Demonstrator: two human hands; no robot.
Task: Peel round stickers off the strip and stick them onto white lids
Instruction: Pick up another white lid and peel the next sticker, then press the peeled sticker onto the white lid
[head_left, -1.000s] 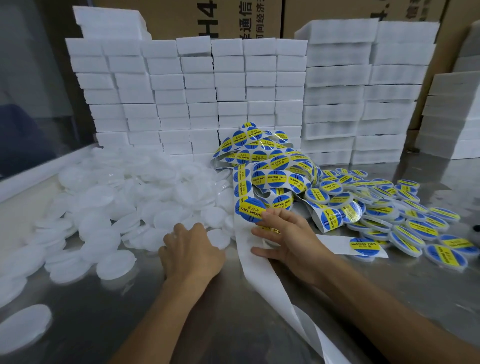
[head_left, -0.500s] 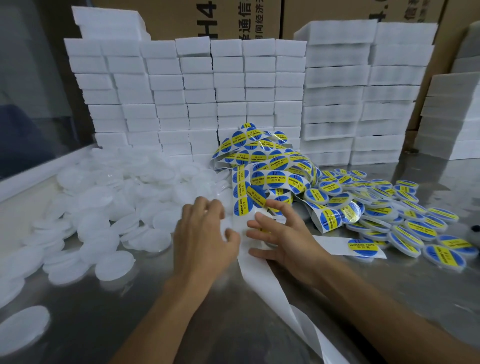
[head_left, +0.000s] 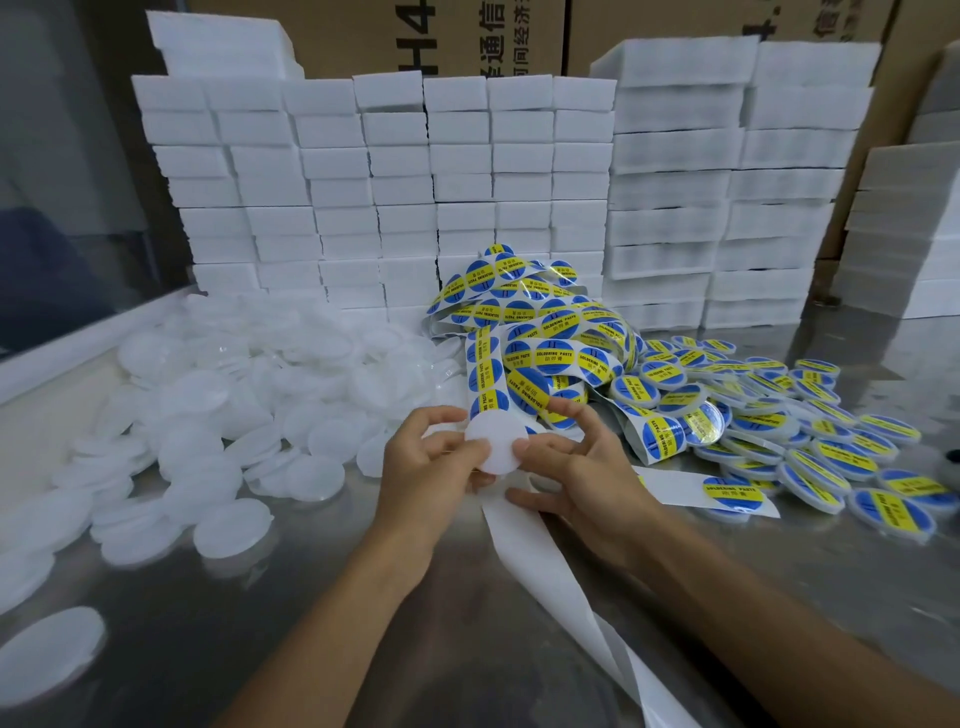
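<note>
Left hand (head_left: 434, 457) and right hand (head_left: 582, 467) both pinch one white lid (head_left: 494, 441) above the table (head_left: 467, 649). Sticker strip (head_left: 524, 338) lies at 12 o'clock of the lid.

Left hand (head_left: 436, 462) and right hand (head_left: 582, 467) together pinched a lid (head_left: 494, 441) above the strip (head_left: 524, 379); bare lids (head_left: 234, 395) heaped left, stickered lids (head_left: 789, 431) right, foam blocks (head_left: 467, 182) stacked far.

The round blue stickers (head_left: 554, 356) on the tangled strip (head_left: 485, 371) carry a yellow band reading "SOLDERING PASTE", while the cardboard boxes (head_left: 395, 39) behind show a large "H4" and the Chinese characters "通信".
</note>
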